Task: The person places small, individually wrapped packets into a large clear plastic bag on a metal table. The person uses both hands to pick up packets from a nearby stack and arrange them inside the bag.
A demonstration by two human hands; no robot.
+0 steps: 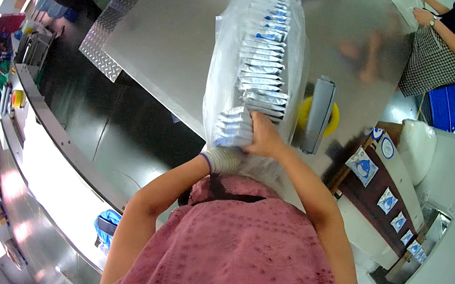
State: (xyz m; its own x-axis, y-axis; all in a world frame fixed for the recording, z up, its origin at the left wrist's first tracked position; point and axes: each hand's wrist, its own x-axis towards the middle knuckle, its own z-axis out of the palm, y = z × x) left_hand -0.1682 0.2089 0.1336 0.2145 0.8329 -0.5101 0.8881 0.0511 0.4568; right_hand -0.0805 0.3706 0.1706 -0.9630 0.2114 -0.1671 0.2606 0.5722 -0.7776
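Observation:
A long clear plastic bag [215, 74] lies on the metal table in front of me, with a row of many silver-white sachets [261, 69] packed on edge inside. At its near end is a small stack of sachets [234, 127], and my bare right hand [265, 135] grips the stack's right side, thumb on top. My left hand [222, 160], in a white knitted glove with a striped cuff, is at the stack's near lower edge. Its fingers are hidden under the sachets and the bag film.
Right of the bag, a grey bar-shaped tool [319, 115] rests over a yellow ring [332, 118]. The steel table [168, 30] has a tread-plate edge [105, 40] at left. Another person [454, 44] works at the far right. A conveyor [393, 194] carries several sachets at right.

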